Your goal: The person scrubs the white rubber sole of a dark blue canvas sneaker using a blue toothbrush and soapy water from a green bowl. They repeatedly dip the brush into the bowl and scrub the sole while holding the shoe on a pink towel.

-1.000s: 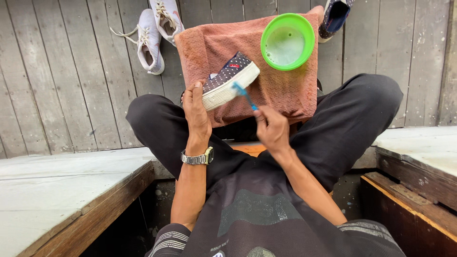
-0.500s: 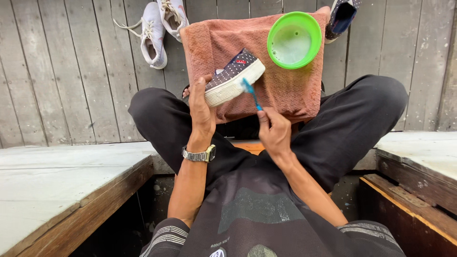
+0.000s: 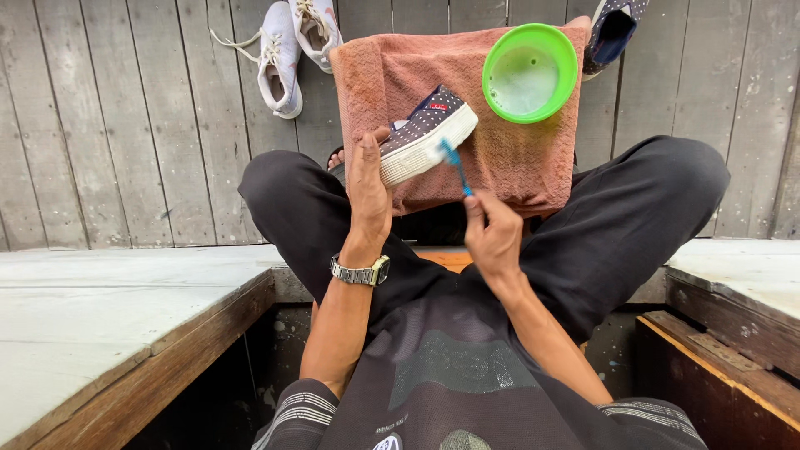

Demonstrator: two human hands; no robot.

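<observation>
The fingers of the left hand were closed around the heel end of a dark, white-dotted canvas shoe with a thick white rubber sole, holding it tilted on its side above the lap. The fingers of the right hand were pinched shut on the handle of a slim blue plastic toothbrush, whose bristled head touched the white sole near the toe. The shoe hung just over a pink terry towel spread across the crossed legs in black trousers. A round green plastic bowl of cloudy soapy water sat on the towel, beyond the shoe and to its right; judged from this, a wide brush stroke or a shift of a knee could tip it and wet the towel and trousers, since it rested on soft cloth rather than a firm surface. A hard push might also twist the shoe out of the one-handed hold. Past the shoe, on the grey plank floor, lay a pair of white laced sneakers to the left and a second dark dotted shoe beyond the bowl. Nothing stood between brush and sole.
</observation>
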